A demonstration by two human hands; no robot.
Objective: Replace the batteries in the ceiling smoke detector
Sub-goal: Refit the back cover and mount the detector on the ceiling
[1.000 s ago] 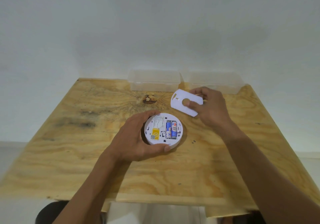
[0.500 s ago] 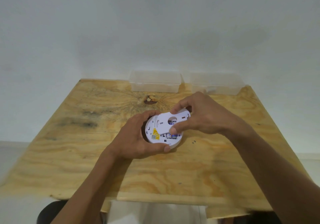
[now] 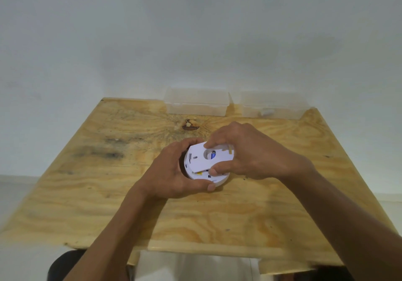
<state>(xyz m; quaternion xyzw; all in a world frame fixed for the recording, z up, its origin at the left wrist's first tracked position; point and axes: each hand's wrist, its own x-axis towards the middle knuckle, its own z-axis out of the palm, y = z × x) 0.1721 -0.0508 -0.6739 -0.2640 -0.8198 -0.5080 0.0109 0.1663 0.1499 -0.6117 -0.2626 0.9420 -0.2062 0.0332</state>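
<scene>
A round white smoke detector [image 3: 218, 180] lies back-side up near the middle of the wooden table [image 3: 108, 204]. My left hand [image 3: 171, 172] wraps around its left and front rim. My right hand [image 3: 248, 152] pinches the flat white mounting plate [image 3: 199, 161] from above and holds it over the detector's back, tilted slightly with its near edge raised. A blue battery [image 3: 213, 155] shows through the plate's round hole. A strip of yellow label [image 3: 198, 173] peeks out under the plate's edge.
Two clear plastic boxes stand at the table's far edge against the white wall: one [image 3: 196, 104] at the centre, one [image 3: 273, 106] to the right with a small pale item inside. A dark knot [image 3: 191, 125] marks the wood behind the detector.
My right hand carried the mounting plate from the right of the detector over its back, covering the batteries and label. My left hand kept its hold on the detector.
</scene>
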